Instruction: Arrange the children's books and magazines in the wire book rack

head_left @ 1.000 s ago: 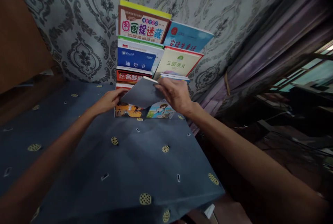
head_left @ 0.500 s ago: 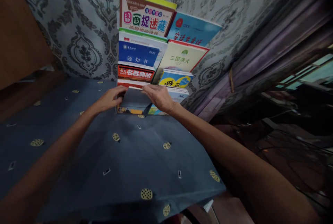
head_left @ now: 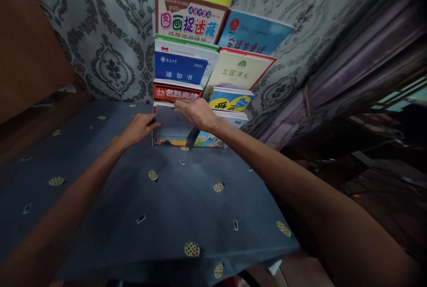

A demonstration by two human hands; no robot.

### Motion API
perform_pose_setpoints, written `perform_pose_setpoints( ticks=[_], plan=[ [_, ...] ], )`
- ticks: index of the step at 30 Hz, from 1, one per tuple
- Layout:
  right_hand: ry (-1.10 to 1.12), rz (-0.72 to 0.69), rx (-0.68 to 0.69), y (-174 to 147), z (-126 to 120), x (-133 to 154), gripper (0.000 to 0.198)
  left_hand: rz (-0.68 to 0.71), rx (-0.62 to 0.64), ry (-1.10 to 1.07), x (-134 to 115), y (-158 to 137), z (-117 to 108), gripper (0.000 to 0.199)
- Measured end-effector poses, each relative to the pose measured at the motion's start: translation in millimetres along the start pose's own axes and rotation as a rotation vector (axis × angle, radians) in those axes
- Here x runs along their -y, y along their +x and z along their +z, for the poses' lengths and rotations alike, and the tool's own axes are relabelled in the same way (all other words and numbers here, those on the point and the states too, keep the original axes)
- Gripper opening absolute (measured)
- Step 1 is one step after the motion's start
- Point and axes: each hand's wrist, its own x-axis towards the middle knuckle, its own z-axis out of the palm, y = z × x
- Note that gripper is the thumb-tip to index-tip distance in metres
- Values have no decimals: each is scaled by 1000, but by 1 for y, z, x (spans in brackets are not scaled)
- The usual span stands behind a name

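Observation:
A plain dark grey book (head_left: 170,122) stands in the lowest left row of a tiered display of books. My left hand (head_left: 138,127) is closed at its left edge, with the thumb over the front. My right hand (head_left: 198,115) grips the top edge near the right corner, its fingers partly hidden. Just behind it is a red book (head_left: 167,93), partly covered by my right hand. A picture strip (head_left: 163,142) with orange figures shows below the grey book. To the right of it, light blue books (head_left: 238,120) sit in the same bottom row.
Higher up stand a blue booklet (head_left: 182,69), a cream book (head_left: 240,70), a brown picture book (head_left: 190,15) and a blue book (head_left: 255,33). Patterned wallpaper (head_left: 113,62) is behind. A blue cloth (head_left: 180,202) covers the table; a purple curtain (head_left: 320,73) hangs at right.
The grey book has moved up and slightly left, leaning back against the row behind. My right hand has shifted left and up with it. The view has shifted slightly.

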Motion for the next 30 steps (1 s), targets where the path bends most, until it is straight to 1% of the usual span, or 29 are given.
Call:
perform_pose_setpoints(
  ticks=[3,7,9,12,17,20,23,26,30],
  plan=[
    [-17,-10,49,3,-1,3,24,-55,-35,65,3,-2,7,25],
    [10,1,112,0,10,6,22,-126,25,148,8,-4,17,30],
    [31,18,105,-2,16,6,21,-162,49,192,8,-6,20,28],
    [56,25,74,-5,24,4,23,-199,43,243,5,-8,22,29],
    [92,63,45,-3,38,4,21,-214,-6,382,-3,-13,24,36],
    [62,78,44,1,43,7,19,-288,-3,447,-8,-18,25,37],
    [61,76,31,4,44,9,18,-356,41,516,-15,-19,24,38],
    [87,86,13,5,43,11,18,-390,96,597,-25,-16,21,42],
    [97,170,38,11,36,18,15,-432,142,695,-37,-11,15,50]
  ],
)
